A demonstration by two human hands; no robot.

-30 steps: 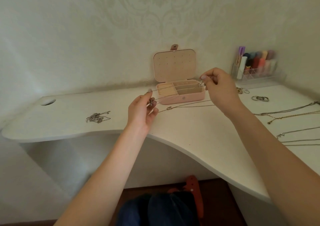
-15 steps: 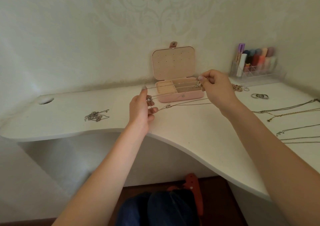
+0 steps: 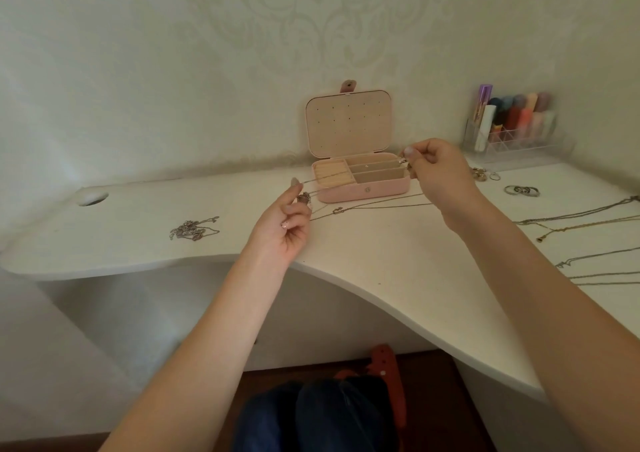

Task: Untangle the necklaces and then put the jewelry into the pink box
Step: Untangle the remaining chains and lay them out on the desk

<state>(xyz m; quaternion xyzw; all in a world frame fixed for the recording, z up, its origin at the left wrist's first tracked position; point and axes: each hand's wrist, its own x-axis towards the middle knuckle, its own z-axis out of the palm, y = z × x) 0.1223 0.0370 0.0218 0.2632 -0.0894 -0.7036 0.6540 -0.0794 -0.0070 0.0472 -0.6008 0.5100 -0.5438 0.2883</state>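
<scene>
The pink box (image 3: 363, 192) stands open at the back of the white desk, its lid leaning against the wall. A thin silver necklace (image 3: 349, 173) is stretched taut above the box's compartments. My left hand (image 3: 289, 221) pinches one end by a small pendant, just left of the box. My right hand (image 3: 436, 171) pinches the other end at the box's right corner. Another chain (image 3: 367, 207) lies on the desk in front of the box. A tangled heap of chains (image 3: 192, 229) sits to the left.
Several straightened necklaces (image 3: 581, 223) lie at the right, with rings (image 3: 521, 190) and small earrings (image 3: 483, 174) behind them. A clear organizer of cosmetics (image 3: 512, 122) stands in the back right corner. The desk (image 3: 398, 261) has a cable hole (image 3: 92, 198) at the left and a curved front edge.
Both hands have carried the stretched necklace a little farther back and lower, so it now hangs right over the box's compartments.
</scene>
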